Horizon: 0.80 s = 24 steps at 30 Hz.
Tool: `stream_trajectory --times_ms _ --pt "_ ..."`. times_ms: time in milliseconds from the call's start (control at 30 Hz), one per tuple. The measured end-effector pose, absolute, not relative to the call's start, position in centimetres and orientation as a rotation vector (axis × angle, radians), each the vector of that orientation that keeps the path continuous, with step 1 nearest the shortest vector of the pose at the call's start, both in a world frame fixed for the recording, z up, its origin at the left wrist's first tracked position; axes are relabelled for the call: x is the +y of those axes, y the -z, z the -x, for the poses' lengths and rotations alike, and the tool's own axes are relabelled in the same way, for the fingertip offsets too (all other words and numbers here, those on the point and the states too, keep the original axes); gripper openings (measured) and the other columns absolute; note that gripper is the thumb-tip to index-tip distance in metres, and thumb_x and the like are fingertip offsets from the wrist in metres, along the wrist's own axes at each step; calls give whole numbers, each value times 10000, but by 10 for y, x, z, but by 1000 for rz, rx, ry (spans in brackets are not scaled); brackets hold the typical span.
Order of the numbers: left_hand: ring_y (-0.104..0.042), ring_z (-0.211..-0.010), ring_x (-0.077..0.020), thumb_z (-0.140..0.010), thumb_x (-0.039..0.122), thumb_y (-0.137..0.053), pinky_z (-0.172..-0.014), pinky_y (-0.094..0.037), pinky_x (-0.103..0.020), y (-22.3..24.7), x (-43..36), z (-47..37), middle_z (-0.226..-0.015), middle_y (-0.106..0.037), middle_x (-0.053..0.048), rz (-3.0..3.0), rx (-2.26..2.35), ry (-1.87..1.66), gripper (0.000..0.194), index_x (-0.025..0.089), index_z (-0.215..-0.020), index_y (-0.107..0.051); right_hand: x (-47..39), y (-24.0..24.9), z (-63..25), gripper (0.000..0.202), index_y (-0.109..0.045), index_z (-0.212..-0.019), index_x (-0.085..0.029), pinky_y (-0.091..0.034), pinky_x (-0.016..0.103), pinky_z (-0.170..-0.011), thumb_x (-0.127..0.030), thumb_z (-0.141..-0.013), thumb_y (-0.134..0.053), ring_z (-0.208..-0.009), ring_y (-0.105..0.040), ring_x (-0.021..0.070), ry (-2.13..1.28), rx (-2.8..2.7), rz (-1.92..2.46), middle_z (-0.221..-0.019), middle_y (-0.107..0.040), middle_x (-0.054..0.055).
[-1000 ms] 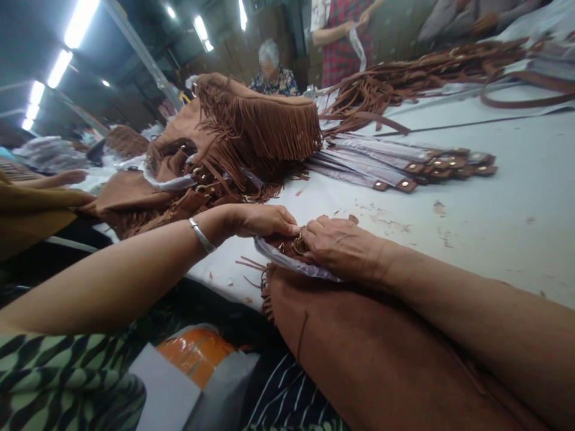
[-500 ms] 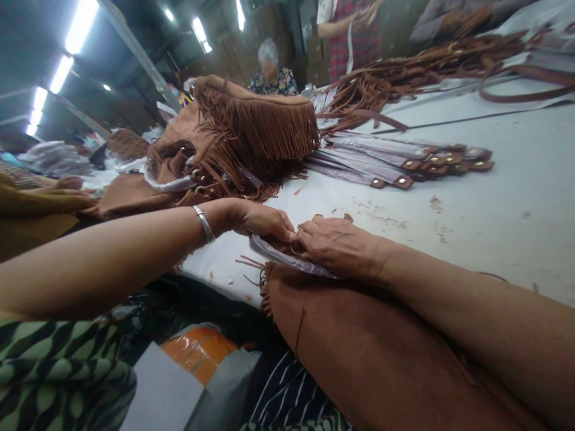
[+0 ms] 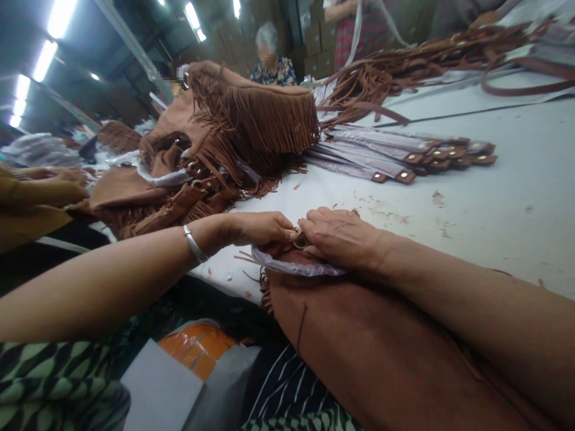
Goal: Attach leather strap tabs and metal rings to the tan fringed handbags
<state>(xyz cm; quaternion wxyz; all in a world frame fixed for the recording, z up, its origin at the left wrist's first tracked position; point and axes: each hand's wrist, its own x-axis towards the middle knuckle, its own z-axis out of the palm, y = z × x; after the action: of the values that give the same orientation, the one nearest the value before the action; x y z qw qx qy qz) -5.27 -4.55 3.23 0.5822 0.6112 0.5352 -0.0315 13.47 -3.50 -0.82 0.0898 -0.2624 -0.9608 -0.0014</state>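
Observation:
A brown suede bag (image 3: 368, 347) lies over the table's near edge, with fringe at its left end. Along its upper side curves a handle (image 3: 291, 265) wrapped in clear plastic. My left hand (image 3: 269, 228) pinches brown material beside a small metal ring (image 3: 300, 239). From the right, my right hand (image 3: 336, 236) closes its fingers on the same spot, close to the left fingertips. What lies under the right fingers is partly hidden. A silver bracelet (image 3: 196, 244) circles my left wrist.
Fringed brown bags (image 3: 265, 120) are piled at the back left. Plastic-wrapped straps (image 3: 372, 152) lie on the white table (image 3: 507, 221) among scraps. Another person's arm (image 3: 49, 191) reaches in at left; people stand or sit behind the table.
My hands stay together at the ring, which shows more clearly between them now. My left forearm sits slightly lower in view. The person's hands at the back have moved up, partly out of view.

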Motion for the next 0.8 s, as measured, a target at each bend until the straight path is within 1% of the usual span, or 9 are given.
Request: stream_trajectory --times_ms 100,233,367,467,567,633,700,800 --pt "-333 -379 -49 -803 409 -588 -340 -243 -159 -42 -36 52 -469 -430 23 -1383 1202 58 358 109 -617 -530 -38 4 -134 294 -571 -962 -119 -410 299 -642 -363 -905 -418 -840 -571 243 -7 -2813 867 -900 -589 130" --pt "-314 -372 -53 -782 392 -620 -336 -226 -172 -64 -14 44 -446 -406 21 -1419 1168 157 347 110 -598 -534 -37 -1 -137 406 -564 -940 -104 -432 331 -660 -445 -924 -344 -823 -583 262 46 -2749 935 -872 -587 140" --pt "-347 -367 -64 -788 396 -615 -334 -240 -178 -76 0 32 -442 -436 2 -1506 1150 315 359 115 -579 -535 -32 0 -143 393 -560 -924 -127 -448 342 -649 -456 -918 -346 -779 -604 262 -3 -2732 961 -866 -596 130" --pt "-378 -366 -69 -819 392 -576 -342 -277 -170 -72 -1 27 -438 -448 9 -1520 1164 328 370 123 -575 -506 -29 3 -143 371 -570 -913 -130 -454 341 -616 -422 -922 -342 -763 -619 271 -27 -2728 1005 -861 -603 129" --pt "-410 -376 -70 -875 344 -489 -355 -307 -159 -60 -10 28 -453 -486 3 -1537 1218 290 343 119 -617 -508 -27 3 -141 347 -583 -919 -115 -455 331 -598 -378 -918 -357 -760 -631 273 -50 -2725 1076 -856 -614 140" --pt "-413 -373 -69 -892 316 -453 -352 -304 -156 -51 -16 30 -461 -501 0 -1556 1244 250 327 118 -638 -510 -25 2 -141 332 -587 -940 -107 -454 324 -606 -359 -909 -373 -777 -635 271 -89 -2758 1096 -860 -624 149" --pt "-407 -368 -68 -887 313 -463 -345 -292 -155 -46 -19 33 -460 -496 6 -1547 1234 202 314 116 -648 -518 -24 0 -142 318 -588 -953 -113 -452 319 -618 -358 -894 -394 -796 -634 266 -132 -2802 1070 -860 -634 146" --pt "-398 -378 -62 -847 328 -541 -352 -297 -158 -47 -16 37 -472 -487 13 -1453 1155 168 293 100 -664 -558 -22 -3 -144 283 -577 -967 -146 -445 312 -614 -369 -851 -448 -805 -628 258 -177 -2826 1017 -881 -635 119"
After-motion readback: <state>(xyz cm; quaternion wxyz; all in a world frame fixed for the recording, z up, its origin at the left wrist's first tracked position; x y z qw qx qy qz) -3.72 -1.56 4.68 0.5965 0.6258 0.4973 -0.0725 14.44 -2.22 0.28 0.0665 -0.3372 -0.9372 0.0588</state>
